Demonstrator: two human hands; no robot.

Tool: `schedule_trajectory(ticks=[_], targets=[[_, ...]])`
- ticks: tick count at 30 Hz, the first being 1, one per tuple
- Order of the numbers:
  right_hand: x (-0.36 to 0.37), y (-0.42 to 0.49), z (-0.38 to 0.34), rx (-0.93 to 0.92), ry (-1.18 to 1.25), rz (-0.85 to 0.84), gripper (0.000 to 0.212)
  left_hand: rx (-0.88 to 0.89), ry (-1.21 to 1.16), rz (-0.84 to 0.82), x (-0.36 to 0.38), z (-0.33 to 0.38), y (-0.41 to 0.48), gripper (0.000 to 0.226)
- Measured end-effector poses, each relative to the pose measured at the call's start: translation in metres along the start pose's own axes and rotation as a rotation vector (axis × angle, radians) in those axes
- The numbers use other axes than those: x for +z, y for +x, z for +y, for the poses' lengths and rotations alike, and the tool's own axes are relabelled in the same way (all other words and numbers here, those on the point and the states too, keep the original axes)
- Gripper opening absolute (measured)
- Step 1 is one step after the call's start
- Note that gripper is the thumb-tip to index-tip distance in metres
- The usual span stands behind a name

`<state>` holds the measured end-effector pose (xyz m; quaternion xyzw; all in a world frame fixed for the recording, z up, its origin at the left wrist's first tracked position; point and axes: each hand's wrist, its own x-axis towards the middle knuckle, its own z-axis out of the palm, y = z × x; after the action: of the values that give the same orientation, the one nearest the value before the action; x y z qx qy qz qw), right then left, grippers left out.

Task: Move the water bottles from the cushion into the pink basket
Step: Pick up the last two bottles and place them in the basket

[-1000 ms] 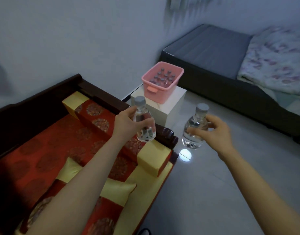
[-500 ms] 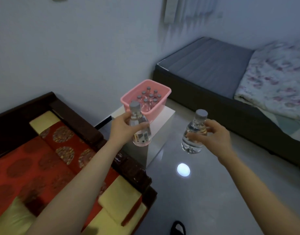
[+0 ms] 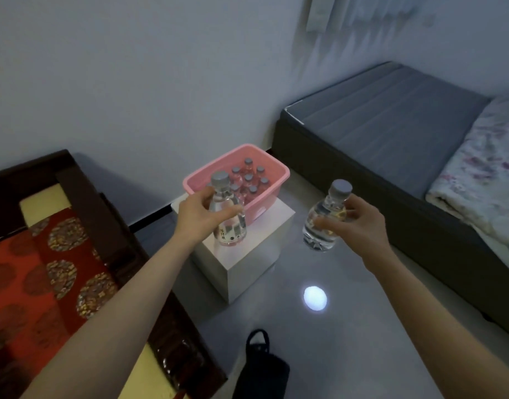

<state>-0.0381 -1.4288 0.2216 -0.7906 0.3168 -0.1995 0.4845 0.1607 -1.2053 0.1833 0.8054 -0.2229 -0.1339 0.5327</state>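
The pink basket [image 3: 279,173] stands on a white cube table [image 3: 247,260] by the wall, with several grey-capped water bottles [image 3: 249,180] upright inside. My left hand [image 3: 198,217] grips a clear water bottle [image 3: 229,223] upright, just in front of the basket's near rim. My right hand [image 3: 354,223] holds a second clear bottle [image 3: 325,223] upright over the floor, to the right of the table. The red and gold cushion [image 3: 60,272] lies at the lower left on the dark wooden sofa.
A dark wooden sofa arm [image 3: 103,226] runs between the cushion and the white table. A grey bed [image 3: 391,133] with a flowered blanket [image 3: 483,168] fills the right side. A black slipper [image 3: 259,367] lies on the grey floor below the table.
The view has swung right, away from the sofa. Both hands have carried their bottles closer to the pink basket, the left one now right at its near rim.
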Motion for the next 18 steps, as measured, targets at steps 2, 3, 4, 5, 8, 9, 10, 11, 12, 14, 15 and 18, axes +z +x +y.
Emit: schedule_trajectory(ticks=[2, 3, 4, 5, 8, 9, 10, 11, 12, 14, 15, 18], targets=[[0.008, 0.032, 0.007, -0.008, -0.009, -0.042, 0.044, -0.016, -0.005, 0.030, 0.012, -0.006, 0.025, 0.038], [0.012, 0.050, 0.010, -0.016, -0.012, -0.059, 0.044, -0.023, -0.001, 0.046, 0.018, -0.010, 0.041, 0.038], [0.016, 0.068, 0.012, -0.027, -0.011, -0.075, 0.044, -0.026, 0.001, 0.062, 0.024, -0.013, 0.056, 0.040], [0.021, 0.084, 0.013, -0.041, -0.011, -0.087, 0.045, -0.030, -0.004, 0.073, 0.029, -0.017, 0.069, 0.042], [0.040, 0.152, 0.017, -0.055, -0.020, -0.146, 0.048, -0.079, -0.052, 0.113, 0.042, -0.030, 0.118, 0.042], [0.047, 0.170, 0.016, -0.052, -0.022, -0.179, 0.050, -0.093, -0.053, 0.131, 0.045, -0.033, 0.129, 0.040], [0.054, 0.186, 0.016, -0.047, -0.021, -0.208, 0.051, -0.104, -0.044, 0.144, 0.047, -0.035, 0.138, 0.038], [0.060, 0.202, 0.018, -0.041, -0.024, -0.229, 0.053, -0.121, -0.029, 0.157, 0.049, -0.037, 0.148, 0.036], [0.067, 0.218, 0.019, -0.038, -0.030, -0.245, 0.053, -0.139, -0.010, 0.173, 0.050, -0.040, 0.158, 0.033], [0.077, 0.238, 0.022, -0.021, -0.033, -0.256, 0.052, -0.166, 0.028, 0.183, 0.052, -0.044, 0.169, 0.026], [0.083, 0.251, 0.023, -0.003, -0.038, -0.272, 0.049, -0.182, 0.036, 0.185, 0.053, -0.048, 0.175, 0.024], [0.103, 0.281, 0.029, 0.002, -0.073, -0.346, 0.042, -0.233, 0.050, 0.209, 0.057, -0.064, 0.187, 0.030]])
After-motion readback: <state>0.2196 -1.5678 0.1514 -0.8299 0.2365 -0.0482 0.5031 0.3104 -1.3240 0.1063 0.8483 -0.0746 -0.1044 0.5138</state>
